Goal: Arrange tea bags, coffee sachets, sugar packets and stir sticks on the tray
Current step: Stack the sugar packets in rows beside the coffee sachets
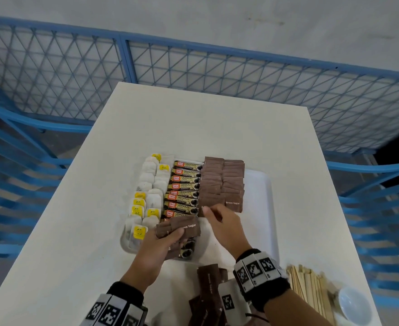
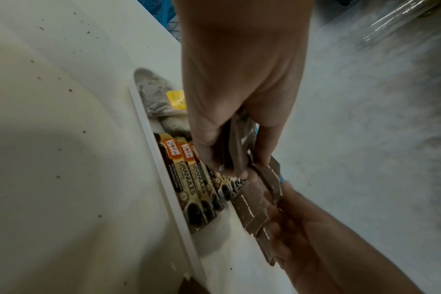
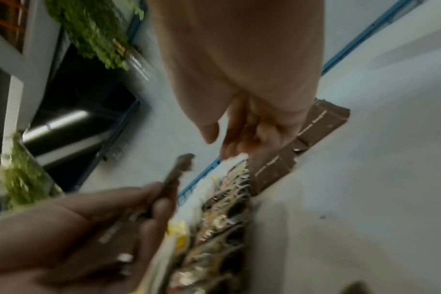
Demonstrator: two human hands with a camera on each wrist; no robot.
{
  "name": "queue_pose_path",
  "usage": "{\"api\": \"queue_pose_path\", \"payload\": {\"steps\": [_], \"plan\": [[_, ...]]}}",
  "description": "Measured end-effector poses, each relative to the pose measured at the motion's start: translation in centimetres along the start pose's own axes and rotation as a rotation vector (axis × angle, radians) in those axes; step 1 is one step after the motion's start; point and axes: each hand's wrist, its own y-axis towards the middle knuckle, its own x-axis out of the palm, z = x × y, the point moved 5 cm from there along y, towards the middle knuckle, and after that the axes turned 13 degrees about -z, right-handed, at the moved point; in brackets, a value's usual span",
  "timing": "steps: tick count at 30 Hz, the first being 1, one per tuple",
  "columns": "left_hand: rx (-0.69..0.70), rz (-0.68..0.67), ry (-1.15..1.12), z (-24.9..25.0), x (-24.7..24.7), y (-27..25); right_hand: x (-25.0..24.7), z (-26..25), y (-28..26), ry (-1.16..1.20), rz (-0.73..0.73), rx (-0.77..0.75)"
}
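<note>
A white tray (image 1: 262, 208) on the table holds a column of tea bags (image 1: 146, 182), a row of coffee sachets (image 1: 184, 187) and two columns of brown sugar packets (image 1: 222, 182). My left hand (image 1: 177, 234) grips a small stack of brown sugar packets (image 1: 182, 228) over the tray's near end, above the coffee row; the left wrist view shows that stack (image 2: 237, 147) pinched edge-on. My right hand (image 1: 211, 211) hovers at the near end of the left sugar column, fingers loosely bent with nothing between them (image 3: 239, 135). Wooden stir sticks (image 1: 309, 285) lie on the table by my right wrist.
Loose brown sugar packets (image 1: 209, 283) lie on the table between my wrists. A white cup (image 1: 356, 304) stands at the near right corner beside the sticks. A blue mesh fence (image 1: 217, 67) surrounds the table. The tray's right strip is bare.
</note>
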Motion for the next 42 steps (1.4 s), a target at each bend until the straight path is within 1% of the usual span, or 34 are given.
{"api": "queue_pose_path", "payload": {"steps": [3, 6, 8, 10, 13, 16, 18, 19, 24, 28, 31, 35, 39, 42], "plan": [[-0.001, -0.004, 0.006, 0.0, 0.1, 0.1, 1.4, -1.2, -1.0, 0.169, -0.207, -0.019], [-0.007, 0.011, -0.002, 0.1, 0.0, 0.1, 2.0, -1.4, -1.6, 0.261, -0.286, -0.036], [-0.012, 0.010, -0.013, 0.1, -0.1, 0.1, 1.8, -1.2, -1.7, 0.320, -0.274, -0.029], [-0.017, 0.006, -0.021, -0.1, -0.3, 0.2, 1.2, -0.9, -1.8, 0.383, -0.220, -0.007], [-0.012, 0.023, -0.008, -0.1, -0.4, 0.2, 0.4, -0.6, -1.9, 0.392, -0.161, 0.010], [-0.012, -0.005, 0.004, 0.0, 0.0, 0.1, 0.6, -0.3, -2.2, 0.359, -0.233, 0.065], [-0.017, -0.018, 0.012, -0.1, 0.3, 0.1, 1.1, -0.3, -2.5, 0.339, -0.291, 0.069], [-0.024, -0.015, 0.013, -0.2, 0.4, 0.2, 1.2, -0.3, -2.6, 0.340, -0.297, 0.061], [-0.065, -0.038, -0.091, -0.5, 1.0, 0.4, 0.0, 0.8, -2.5, 0.399, -0.212, 0.083], [-0.079, -0.063, -0.279, -0.3, 1.2, 0.5, -2.8, 2.9, -2.3, 0.423, -0.048, 0.150], [-0.086, -0.098, -0.318, -0.2, 1.2, 0.5, -4.9, 4.7, -2.0, 0.349, 0.061, 0.190], [-0.092, -0.100, -0.262, -0.2, 1.2, 0.5, -6.4, 6.3, -1.1, 0.263, 0.113, 0.225], [-0.101, -0.081, -0.144, -0.5, 1.2, 0.3, -6.5, 7.3, 0.0, 0.185, 0.141, 0.248], [-0.100, -0.072, -0.099, -0.5, 1.1, 0.2, -6.5, 7.8, 0.5, 0.148, 0.183, 0.271]]}}
